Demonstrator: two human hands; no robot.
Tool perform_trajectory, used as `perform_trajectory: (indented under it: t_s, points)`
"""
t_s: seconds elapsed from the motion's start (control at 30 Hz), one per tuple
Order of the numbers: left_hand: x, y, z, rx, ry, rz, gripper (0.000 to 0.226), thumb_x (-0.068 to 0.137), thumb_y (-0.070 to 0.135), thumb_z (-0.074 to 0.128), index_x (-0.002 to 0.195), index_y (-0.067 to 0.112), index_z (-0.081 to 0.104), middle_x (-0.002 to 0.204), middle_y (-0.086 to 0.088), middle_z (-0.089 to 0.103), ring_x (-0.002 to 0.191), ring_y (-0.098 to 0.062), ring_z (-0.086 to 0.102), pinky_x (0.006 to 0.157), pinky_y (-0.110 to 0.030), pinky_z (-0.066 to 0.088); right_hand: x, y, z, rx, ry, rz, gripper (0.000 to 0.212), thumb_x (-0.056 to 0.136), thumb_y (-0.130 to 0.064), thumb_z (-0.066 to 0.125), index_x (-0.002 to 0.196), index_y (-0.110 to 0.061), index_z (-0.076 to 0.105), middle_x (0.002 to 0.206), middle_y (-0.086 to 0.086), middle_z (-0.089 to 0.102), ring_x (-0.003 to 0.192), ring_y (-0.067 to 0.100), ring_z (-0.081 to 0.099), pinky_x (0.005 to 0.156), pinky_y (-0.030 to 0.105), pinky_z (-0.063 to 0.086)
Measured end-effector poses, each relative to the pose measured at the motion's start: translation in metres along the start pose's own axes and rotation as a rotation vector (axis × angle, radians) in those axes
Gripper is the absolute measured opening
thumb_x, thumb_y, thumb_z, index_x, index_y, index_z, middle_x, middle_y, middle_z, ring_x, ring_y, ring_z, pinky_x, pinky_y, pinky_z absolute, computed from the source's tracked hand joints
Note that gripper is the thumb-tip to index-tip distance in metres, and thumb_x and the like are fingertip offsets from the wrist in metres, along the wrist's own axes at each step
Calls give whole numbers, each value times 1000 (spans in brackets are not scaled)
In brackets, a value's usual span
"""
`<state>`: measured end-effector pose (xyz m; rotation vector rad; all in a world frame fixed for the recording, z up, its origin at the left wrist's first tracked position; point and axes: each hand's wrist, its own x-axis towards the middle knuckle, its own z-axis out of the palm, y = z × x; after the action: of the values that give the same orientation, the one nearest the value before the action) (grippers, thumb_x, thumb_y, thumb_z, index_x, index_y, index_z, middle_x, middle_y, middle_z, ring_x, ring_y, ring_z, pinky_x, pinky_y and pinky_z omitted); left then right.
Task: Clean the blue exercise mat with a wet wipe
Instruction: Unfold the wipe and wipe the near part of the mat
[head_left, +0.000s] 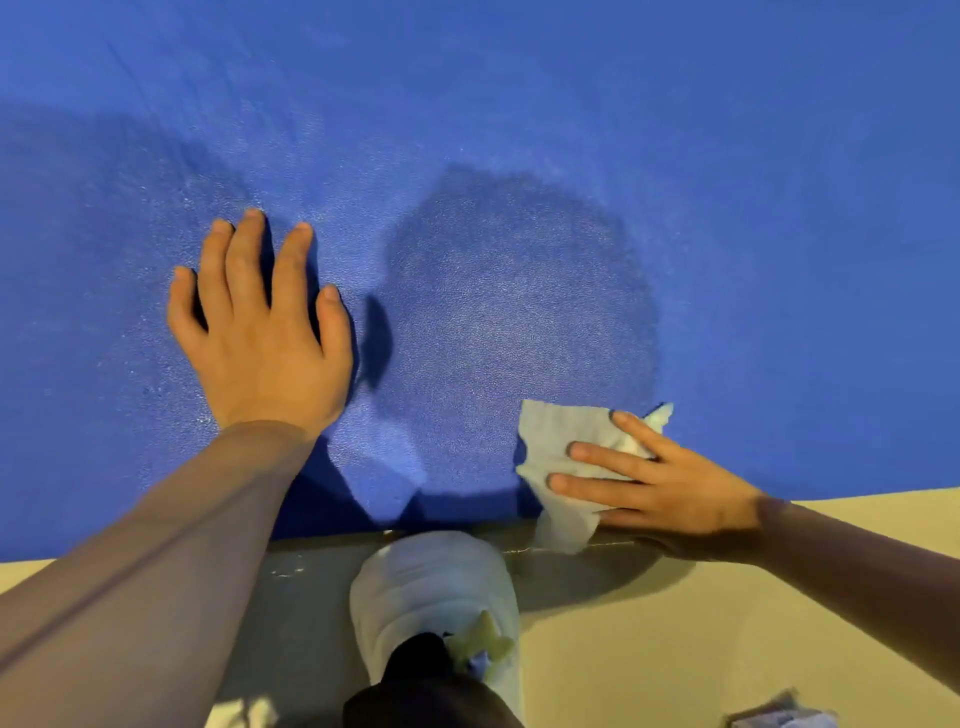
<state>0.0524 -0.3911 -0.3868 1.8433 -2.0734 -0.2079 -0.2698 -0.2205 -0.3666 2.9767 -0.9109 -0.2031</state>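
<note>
Head view: wet wipe at 4 o'clock on the blue mat's near edge, pinned under flat right-hand fingers — limp, light, bunches easily, so press broadly; left hand splayed flat at 9 o'clock.

1. The floor was plain beige and smooth, showing below the right hand and in a thin strip down-left of the left hand.
2. A grey shadow lay on the floor, lower than both hands and between them, with sharp edges. The light was hard.
3. A bluish-grey object sat well below the right hand, cut off by the frame edge and blurred, so its type was unclear.
4. A pale patch sat far below the left hand.
</note>
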Motion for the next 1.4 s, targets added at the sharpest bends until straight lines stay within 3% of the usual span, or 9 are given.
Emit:
perform_trajectory:
  t_s: [0.13, 0.23, 0.37, 0.6, 0.87, 1.03, 1.13, 1.3, 1.4]
  points:
    - [-1, 0, -1, -7, -10, -10, 47, 100, 34, 39, 141, 15, 49, 153, -13, 39, 146, -32, 27, 116, -49, 12, -40, -7, -5, 58, -23, 154, 15, 105, -32, 39, 104, -27, 53, 102, 5, 44, 149, 38, 13, 112, 63, 21]
    - [-1, 0, -1, -6, -17, -15, 48, 100, 35, 39, 142, 15, 49, 154, -13, 38, 147, -32, 25, 116, -49, 11, -19, -22, -13, 175, -7, 242, 30, 104, -48, 31, 112, -29, 53, 101, 3, 43, 146, 43, 18, 109, 70, 20]
    - [-1, 0, -1, -4, -9, -13, 47, 100, 35, 39, 142, 15, 49, 154, -13, 39, 146, -32, 26, 116, -50, 12, 40, -21, -19, 325, 77, 385, 37, 104, -43, 37, 127, -25, 58, 96, -1, 41, 142, 46, 28, 106, 76, 20]
    - [0, -3, 0, -3, -7, -1, 47, 100, 35, 39, 142, 16, 48, 153, -13, 39, 146, -32, 26, 115, -49, 13, 160, 12, -8, 338, 268, 607, 44, 102, -40, 39, 126, -16, 66, 113, 12, 66, 139, 39, 39, 112, 66, 21]
    - [-2, -3, 1, -29, 8, 20, 46, 100, 35, 43, 141, 14, 49, 152, -14, 40, 145, -34, 29, 113, -52, 17, -19, 54, 11, 258, 99, 1590, 67, 103, -48, 15, 151, -5, 30, 145, 20, 42, 128, 43, 38, 108, 57, 27]
    - [-2, -5, 3, -23, 33, 39, 45, 101, 34, 45, 141, 13, 49, 151, -17, 41, 143, -36, 30, 112, -55, 20, -34, 12, 14, 249, 39, 1832, 71, 102, -46, 5, 149, 0, 32, 139, 27, 45, 115, 45, 43, 101, 56, 31]
    - [-2, -5, 3, -9, 34, 38, 44, 101, 33, 45, 140, 13, 49, 151, -17, 41, 143, -36, 31, 112, -54, 20, 22, -13, 2, 289, 43, 1789, 64, 98, -44, 17, 150, -11, 34, 139, 26, 46, 136, 48, 32, 109, 64, 22]
    - [-1, -4, 2, -6, 18, 32, 45, 100, 33, 47, 141, 14, 49, 151, -16, 41, 144, -35, 29, 113, -47, 14, 125, -52, -33, 536, 154, 1066, 50, 97, -35, 39, 147, -29, 32, 120, 1, 51, 149, 36, 15, 111, 72, 2]
    - [0, -5, 0, -6, 12, 26, 46, 100, 33, 48, 141, 14, 49, 152, -16, 41, 144, -36, 29, 113, -46, 13, 159, -32, -41, 630, 199, 960, 46, 93, -37, 47, 136, -30, 36, 136, -1, 45, 149, 33, 15, 113, 69, -1]
